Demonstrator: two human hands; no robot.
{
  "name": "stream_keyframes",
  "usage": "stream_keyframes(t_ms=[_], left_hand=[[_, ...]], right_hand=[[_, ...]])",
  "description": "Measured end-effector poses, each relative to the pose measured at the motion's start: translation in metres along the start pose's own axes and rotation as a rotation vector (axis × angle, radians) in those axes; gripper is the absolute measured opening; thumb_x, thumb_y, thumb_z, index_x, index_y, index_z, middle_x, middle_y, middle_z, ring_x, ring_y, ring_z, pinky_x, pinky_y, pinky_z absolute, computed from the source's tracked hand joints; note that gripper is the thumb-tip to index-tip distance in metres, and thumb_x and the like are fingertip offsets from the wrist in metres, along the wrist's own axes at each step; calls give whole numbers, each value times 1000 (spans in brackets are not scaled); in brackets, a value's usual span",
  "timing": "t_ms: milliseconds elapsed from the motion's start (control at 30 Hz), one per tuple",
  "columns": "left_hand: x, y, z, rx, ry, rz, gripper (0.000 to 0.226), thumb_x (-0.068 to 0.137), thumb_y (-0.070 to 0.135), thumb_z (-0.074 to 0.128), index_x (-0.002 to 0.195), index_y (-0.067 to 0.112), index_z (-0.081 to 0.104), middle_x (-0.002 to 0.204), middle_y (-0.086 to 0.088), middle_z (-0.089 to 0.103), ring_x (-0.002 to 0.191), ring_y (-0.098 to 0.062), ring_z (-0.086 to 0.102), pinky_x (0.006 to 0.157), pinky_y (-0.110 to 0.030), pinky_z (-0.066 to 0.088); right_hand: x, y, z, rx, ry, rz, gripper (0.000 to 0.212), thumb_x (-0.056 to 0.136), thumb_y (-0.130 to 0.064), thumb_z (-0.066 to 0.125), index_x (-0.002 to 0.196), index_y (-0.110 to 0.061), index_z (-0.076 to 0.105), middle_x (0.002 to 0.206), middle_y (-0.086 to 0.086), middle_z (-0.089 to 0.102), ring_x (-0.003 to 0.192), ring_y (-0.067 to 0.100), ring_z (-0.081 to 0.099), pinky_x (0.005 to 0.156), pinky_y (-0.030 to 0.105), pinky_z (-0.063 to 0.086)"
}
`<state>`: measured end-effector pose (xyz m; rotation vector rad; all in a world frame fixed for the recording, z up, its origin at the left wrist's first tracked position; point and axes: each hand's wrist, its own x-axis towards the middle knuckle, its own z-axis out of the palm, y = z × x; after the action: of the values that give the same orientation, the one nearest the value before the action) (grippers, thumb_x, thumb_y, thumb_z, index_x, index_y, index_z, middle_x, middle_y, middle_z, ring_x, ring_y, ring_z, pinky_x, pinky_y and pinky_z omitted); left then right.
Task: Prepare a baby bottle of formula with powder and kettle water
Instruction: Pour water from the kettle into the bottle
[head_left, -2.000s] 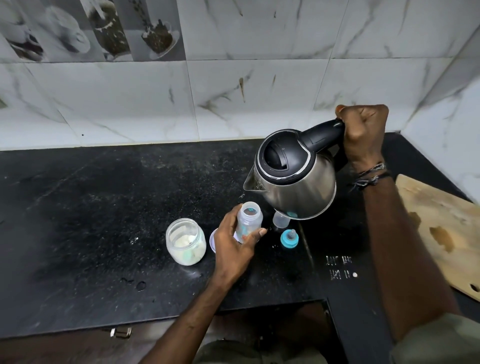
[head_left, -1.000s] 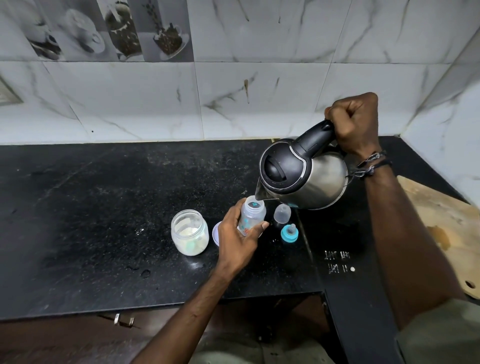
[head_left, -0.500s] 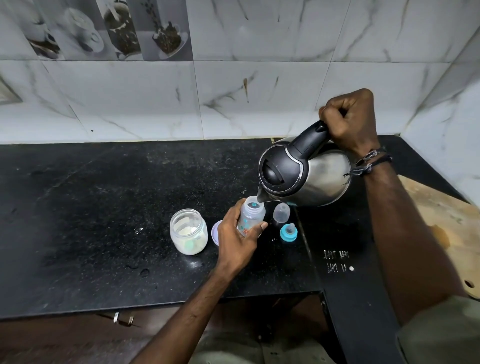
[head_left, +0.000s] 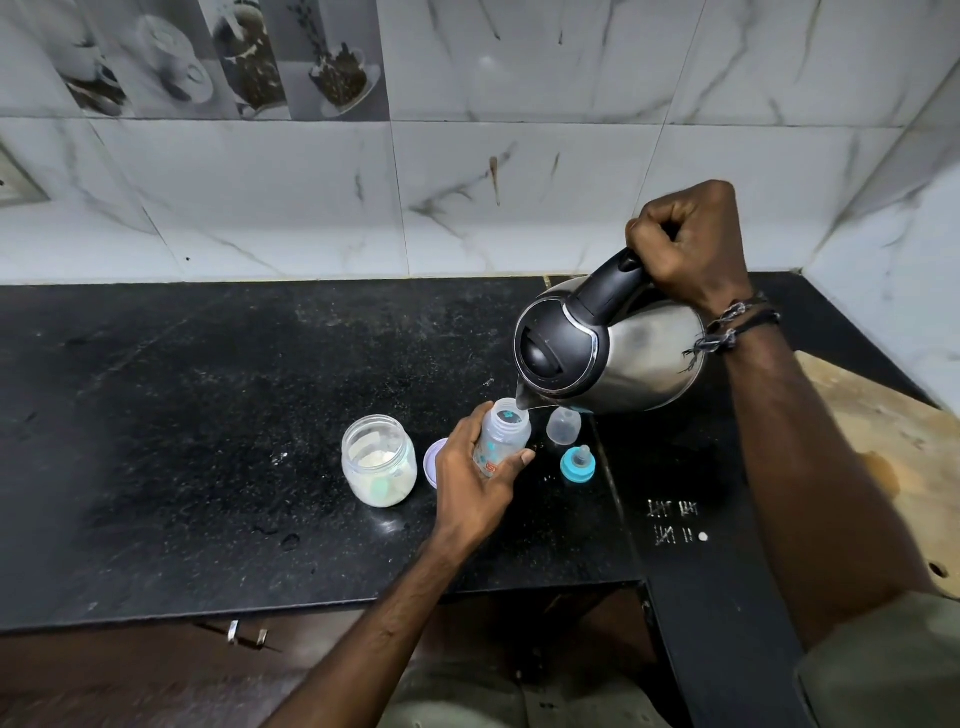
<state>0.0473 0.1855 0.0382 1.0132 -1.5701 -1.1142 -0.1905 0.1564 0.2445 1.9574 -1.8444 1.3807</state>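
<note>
My left hand (head_left: 470, 480) grips an open, clear baby bottle (head_left: 503, 435) standing on the black counter (head_left: 218, 415). A steel kettle (head_left: 613, 353) with a black lid is tilted steeply, its spout just over the bottle's mouth; my right hand (head_left: 685, 244) is closed on its black handle. An open glass jar (head_left: 379, 460) with white powder stands left of the bottle. The clear bottle cap (head_left: 563, 425) and the blue-ringed teat (head_left: 577, 464) sit on the counter right of the bottle.
A pale purple lid (head_left: 434, 460) lies between jar and bottle, partly behind my hand. A wooden cutting board (head_left: 883, 457) lies at the right. Marble-tiled walls close the back and right corner. The counter's front edge runs below my left wrist.
The kettle has come down and tipped further, bringing its spout onto the bottle's mouth. My right hand has risen with the handle. My left hand has kept its hold on the bottle.
</note>
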Motion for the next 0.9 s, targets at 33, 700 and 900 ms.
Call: stream_keyframes(t_ms=[33, 700, 900], left_hand=[[0, 0, 0, -1, 0, -4, 67, 75, 27, 85, 136, 11, 61, 127, 3, 69, 119, -12, 66, 104, -40, 54], [-3, 0, -3, 12, -11, 10, 63, 76, 27, 85, 133, 15, 63, 124, 4, 70, 116, -11, 66, 102, -33, 54], [-4, 1, -3, 22, -10, 3, 63, 76, 28, 85, 134, 15, 63, 125, 3, 70, 117, -12, 67, 102, -37, 55]], right_hand=[[0, 0, 0, -10, -4, -3, 38, 71, -22, 51, 47, 7, 49, 41, 23, 40, 40, 36, 37, 40, 43, 29], [1, -10, 2, -34, -14, -45, 36, 70, -20, 51, 45, 3, 44, 42, 17, 29, 43, 24, 27, 42, 37, 26], [0, -14, 1, -34, -11, -56, 35, 70, -20, 51, 44, 0, 39, 44, 9, 23, 46, 17, 23, 45, 32, 21]])
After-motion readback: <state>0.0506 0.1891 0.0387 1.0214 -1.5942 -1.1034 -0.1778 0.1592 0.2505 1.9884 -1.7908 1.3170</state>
